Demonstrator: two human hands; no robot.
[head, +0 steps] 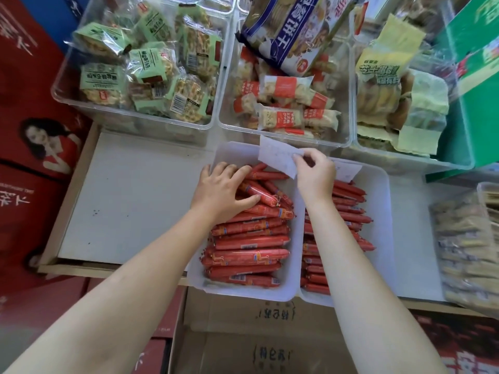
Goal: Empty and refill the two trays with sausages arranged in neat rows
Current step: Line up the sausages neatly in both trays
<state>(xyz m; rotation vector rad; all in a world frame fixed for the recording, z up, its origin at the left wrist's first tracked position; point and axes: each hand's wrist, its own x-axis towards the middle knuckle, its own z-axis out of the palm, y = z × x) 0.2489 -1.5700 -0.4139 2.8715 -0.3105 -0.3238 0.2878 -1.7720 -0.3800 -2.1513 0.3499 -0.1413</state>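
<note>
Two white trays stand side by side on a white shelf. The left tray [293, 265] holds red wrapped sausages [251, 241] stacked in rough rows. The right tray [383, 211] holds thinner red sausages [348, 203], partly hidden by my right forearm. My left hand [220, 191] lies on the far end of the left tray's pile, fingers and thumb curled round a few sausages [260, 194]. My right hand [314, 174] pinches a white paper slip [278, 157] above the divide between the trays.
Behind the trays stand clear bins of green snack packs [143, 63], red-and-white cracker packs [280, 103] and yellow-green packs [388, 85]. A bin of beige snacks [464, 247] sits at right. The bare white shelf [135, 198] lies left. An open cardboard box [256, 333] is below.
</note>
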